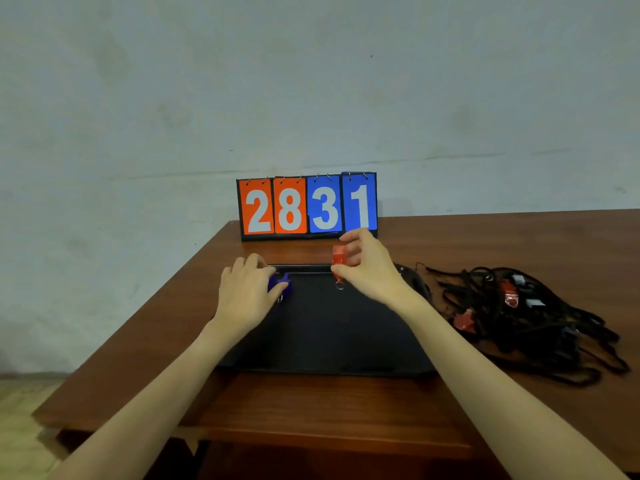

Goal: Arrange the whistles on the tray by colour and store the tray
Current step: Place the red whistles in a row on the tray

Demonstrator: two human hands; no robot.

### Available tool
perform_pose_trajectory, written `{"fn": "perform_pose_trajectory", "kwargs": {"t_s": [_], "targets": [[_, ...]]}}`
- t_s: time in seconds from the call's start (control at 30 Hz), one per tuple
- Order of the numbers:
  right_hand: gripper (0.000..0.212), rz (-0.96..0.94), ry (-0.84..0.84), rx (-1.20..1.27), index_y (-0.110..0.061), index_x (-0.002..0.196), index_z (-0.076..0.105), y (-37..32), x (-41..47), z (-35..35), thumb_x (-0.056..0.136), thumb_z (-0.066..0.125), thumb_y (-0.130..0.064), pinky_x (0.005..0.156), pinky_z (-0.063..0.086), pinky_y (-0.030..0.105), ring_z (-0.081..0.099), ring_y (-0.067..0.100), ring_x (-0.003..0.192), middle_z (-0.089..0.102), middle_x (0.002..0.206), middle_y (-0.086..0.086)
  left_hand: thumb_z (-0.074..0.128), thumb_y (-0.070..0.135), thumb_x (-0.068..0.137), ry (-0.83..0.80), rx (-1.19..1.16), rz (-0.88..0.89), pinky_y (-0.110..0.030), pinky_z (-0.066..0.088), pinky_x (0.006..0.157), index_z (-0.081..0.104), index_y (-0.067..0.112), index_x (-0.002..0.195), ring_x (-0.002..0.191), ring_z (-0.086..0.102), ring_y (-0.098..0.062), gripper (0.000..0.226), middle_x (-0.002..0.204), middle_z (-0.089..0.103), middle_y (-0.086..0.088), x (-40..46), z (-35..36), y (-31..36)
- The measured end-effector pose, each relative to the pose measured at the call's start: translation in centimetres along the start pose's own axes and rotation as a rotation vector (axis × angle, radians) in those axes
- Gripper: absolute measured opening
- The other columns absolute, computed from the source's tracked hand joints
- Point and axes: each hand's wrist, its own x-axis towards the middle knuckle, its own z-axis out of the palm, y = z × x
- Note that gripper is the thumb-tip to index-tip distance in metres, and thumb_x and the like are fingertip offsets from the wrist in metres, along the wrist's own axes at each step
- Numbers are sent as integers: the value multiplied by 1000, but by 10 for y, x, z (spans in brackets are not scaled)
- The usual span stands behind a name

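One tray [322, 327]; one blue whistle [279, 283], one red whistle [338, 255] held; four score cards [307, 206].

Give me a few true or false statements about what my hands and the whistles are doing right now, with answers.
1. The right hand holds a red whistle above the tray. True.
2. The left hand is empty. False: it grips a blue whistle.
3. The scoreboard reads 2831. True.
4. The tangled cords lie left of the tray. False: they lie to its right.
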Motion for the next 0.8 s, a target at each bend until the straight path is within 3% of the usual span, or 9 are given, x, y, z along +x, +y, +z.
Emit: {"fn": "perform_pose_trajectory", "kwargs": {"t_s": [0.1,0.2,0.33,0.47,0.8], "targets": [[52,15,-45,-43,-15,124,44,2,5,5,81,73,-14,66,43,10,55,8,94,52,107,-5,47,35,97,-64,-11,219,-32,33,105,52,27,135,128,39,-13,39,139,49,6,-10,-1,-10],[48,44,-61,-75,-15,122,46,4,10,12,81,73,-14,65,43,10,54,9,97,52,109,-4,41,33,98,-134,19,322,-33,27,109,45,26,141,134,34,-12,43,145,44,8,-11,3,-15],[46,51,-63,-129,-15,121,48,6,15,16,82,72,-15,65,41,10,54,10,98,55,114,0,38,32,99,-175,38,343,-33,25,110,41,25,144,136,31,-13,45,149,40,7,-3,5,-20],[48,53,-67,-172,-14,124,48,6,20,16,82,72,-16,78,47,20,57,15,104,57,122,4,38,30,99,-172,20,345,-32,27,108,45,23,141,133,34,-15,43,147,43,5,2,6,-21],[51,123,-165,-148,-13,126,48,8,22,30,81,72,-12,85,50,27,57,18,110,58,122,5,43,27,98,-110,-96,241,-35,25,112,38,23,145,136,32,-15,46,149,40,4,4,7,-30]]}}
